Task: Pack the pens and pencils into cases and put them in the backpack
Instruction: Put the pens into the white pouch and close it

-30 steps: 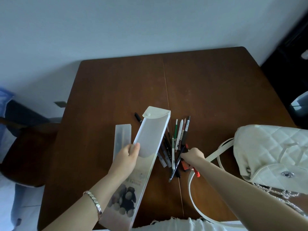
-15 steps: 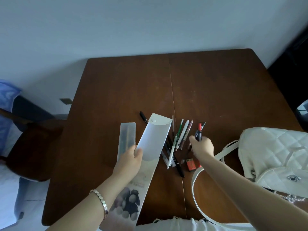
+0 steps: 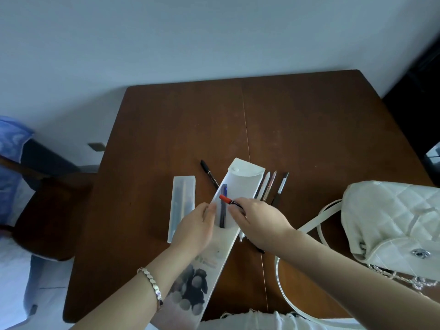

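Observation:
My left hand grips the long translucent white pencil case by its left edge, flap open and pointing away from me. My right hand pinches a red-capped pen at the case's mouth. A dark blue pen lies inside the open case. Loose pens and pencils rest on the table just right of the case, and a black pen lies to its left. The white quilted backpack sits at the right, straps trailing toward me.
A second, smaller frosted case lies flat left of the hands on the brown wooden table. A dark chair stands at the table's left side. The wall runs behind the far edge.
My right hand lifted the red-capped pen from the pile and carried it left to the case's opening. A blue pen now lies inside the case. My left hand kept holding the case.

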A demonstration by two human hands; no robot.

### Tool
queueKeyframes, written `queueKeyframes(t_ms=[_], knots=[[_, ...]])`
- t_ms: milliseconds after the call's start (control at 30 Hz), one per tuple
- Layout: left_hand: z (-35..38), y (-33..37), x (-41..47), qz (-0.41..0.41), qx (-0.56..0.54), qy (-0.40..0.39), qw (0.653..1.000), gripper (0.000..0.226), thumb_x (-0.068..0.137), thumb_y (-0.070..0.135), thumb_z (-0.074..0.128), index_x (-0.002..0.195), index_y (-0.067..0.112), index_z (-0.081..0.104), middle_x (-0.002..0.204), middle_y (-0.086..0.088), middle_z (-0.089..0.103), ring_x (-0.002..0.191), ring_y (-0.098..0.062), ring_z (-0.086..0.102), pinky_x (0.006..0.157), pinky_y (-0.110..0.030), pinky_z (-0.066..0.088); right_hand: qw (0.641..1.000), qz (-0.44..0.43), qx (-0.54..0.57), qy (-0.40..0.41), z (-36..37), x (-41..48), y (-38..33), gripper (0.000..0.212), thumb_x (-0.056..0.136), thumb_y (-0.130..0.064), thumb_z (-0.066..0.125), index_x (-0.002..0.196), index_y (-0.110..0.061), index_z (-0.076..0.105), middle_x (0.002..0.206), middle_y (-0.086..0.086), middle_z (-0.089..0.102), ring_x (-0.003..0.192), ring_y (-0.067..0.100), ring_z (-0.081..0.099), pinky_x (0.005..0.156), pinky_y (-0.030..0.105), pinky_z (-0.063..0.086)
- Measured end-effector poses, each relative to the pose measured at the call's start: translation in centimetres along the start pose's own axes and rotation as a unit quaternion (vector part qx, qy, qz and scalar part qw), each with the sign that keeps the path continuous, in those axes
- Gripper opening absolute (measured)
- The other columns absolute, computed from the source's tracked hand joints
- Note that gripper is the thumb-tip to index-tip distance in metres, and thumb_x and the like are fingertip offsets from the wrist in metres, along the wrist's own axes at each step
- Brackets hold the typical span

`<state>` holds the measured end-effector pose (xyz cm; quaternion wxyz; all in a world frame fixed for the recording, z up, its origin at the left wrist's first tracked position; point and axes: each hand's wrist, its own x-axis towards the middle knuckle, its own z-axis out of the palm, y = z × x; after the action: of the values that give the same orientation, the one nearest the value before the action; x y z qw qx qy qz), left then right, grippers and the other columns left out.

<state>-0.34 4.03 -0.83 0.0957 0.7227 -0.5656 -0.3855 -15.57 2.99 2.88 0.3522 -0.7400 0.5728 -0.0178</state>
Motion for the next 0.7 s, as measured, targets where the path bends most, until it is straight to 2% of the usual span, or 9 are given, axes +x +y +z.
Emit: queueKeyframes(t_ms=[100,167,233,300,367,433,533,600,700], knots=[[-0.2,0.1,-0.4,0.006,0.009,0.006,1.0,0.036,0.099,0.042,0.025,0.075,0.024,0.046,0.073,0.003,0.054,0.07,-0.014,0.056,0.059,-0.018,0.042,0.958,-0.142,-0.208,0.136,-1.1,0.4,0.6,0.04,0.082,-0.01,0.066,0.12,-0.012,0.057,0.097,0.006,0.059,0.067,0.015,0.047,0.057,0.027,0.047],[-0.3,0.3,-0.4,0.03,0.043,0.022,0.998,0.033,0.1,0.036,0.028,0.097,0.017,0.054,0.092,-0.005,0.061,0.083,-0.018,0.061,0.067,-0.021,0.046,0.947,-0.197,-0.238,0.092,-2.3,1.0,1.3,0.047,0.084,-0.005,0.059,0.129,-0.018,0.049,0.113,0.004,0.055,0.09,0.02,0.05,0.083,0.034,0.042],[-0.4,0.3,-0.4,0.041,0.054,0.029,0.997,0.033,0.099,0.04,0.026,0.107,0.02,0.052,0.093,0.0,0.061,0.081,-0.013,0.061,0.069,-0.019,0.049,0.924,-0.264,-0.273,0.035,-2.9,1.6,1.5,0.045,0.083,-0.002,0.061,0.123,-0.023,0.056,0.119,0.002,0.056,0.11,0.023,0.049,0.103,0.041,0.031],[-0.4,0.7,-0.4,0.053,0.037,0.018,0.998,0.034,0.099,0.042,0.025,0.102,0.023,0.052,0.086,0.005,0.06,0.076,-0.01,0.06,0.066,-0.016,0.047,0.878,-0.368,-0.3,0.058,-2.4,2.2,1.4,0.041,0.068,0.001,0.074,0.102,-0.021,0.07,0.102,0.002,0.066,0.1,0.025,0.059,0.103,0.047,0.036],[-0.2,1.1,-0.6,0.099,0.071,0.028,0.992,0.03,0.099,0.033,0.031,0.105,0.016,0.055,0.092,-0.001,0.061,0.082,-0.015,0.063,0.069,-0.019,0.047,0.873,-0.405,-0.271,0.014,-1.3,2.6,1.5,0.036,0.065,0.006,0.074,0.094,-0.015,0.073,0.094,0.004,0.069,0.094,0.028,0.063,0.105,0.046,0.036],[0.0,0.6,-0.6,0.107,0.057,0.034,0.992,0.03,0.099,0.032,0.035,0.104,0.012,0.057,0.09,-0.001,0.06,0.083,-0.018,0.063,0.069,-0.017,0.046,0.893,-0.4,-0.203,-0.034,-0.7,2.5,1.7,0.034,0.073,0.009,0.066,0.101,-0.009,0.072,0.101,0.008,0.069,0.1,0.027,0.061,0.107,0.037,0.035],[-0.1,0.2,-0.5,0.075,0.012,0.045,0.996,0.031,0.098,0.04,0.029,0.094,0.02,0.052,0.071,0.008,0.055,0.063,-0.009,0.058,0.046,-0.005,0.037,0.93,-0.366,-0.022,-0.021,-0.8,1.7,2.6,0.026,0.086,0.003,0.053,0.105,-0.005,0.068,0.108,0.01,0.067,0.104,0.017,0.057,0.1,0.023,0.042],[-0.5,0.4,-0.1,0.046,-0.026,0.062,0.997,0.033,0.098,0.043,0.027,0.093,0.021,0.051,0.066,0.008,0.051,0.056,-0.007,0.052,0.04,-0.007,0.034,0.938,-0.334,0.05,0.077,-0.6,1.5,3.6,0.026,0.086,-0.001,0.048,0.102,-0.005,0.068,0.107,0.011,0.066,0.104,0.015,0.057,0.097,0.019,0.043],[-0.9,0.6,0.9,0.029,-0.017,0.074,0.997,0.032,0.098,0.042,0.029,0.098,0.02,0.053,0.063,0.006,0.051,0.053,-0.008,0.048,0.038,-0.008,0.03,0.951,-0.238,0.032,0.193,0.0,2.9,7.2,0.029,0.073,0.014,0.054,0.089,-0.003,0.071,0.097,0.012,0.067,0.095,0.017,0.061,0.086,0.02,0.051]])
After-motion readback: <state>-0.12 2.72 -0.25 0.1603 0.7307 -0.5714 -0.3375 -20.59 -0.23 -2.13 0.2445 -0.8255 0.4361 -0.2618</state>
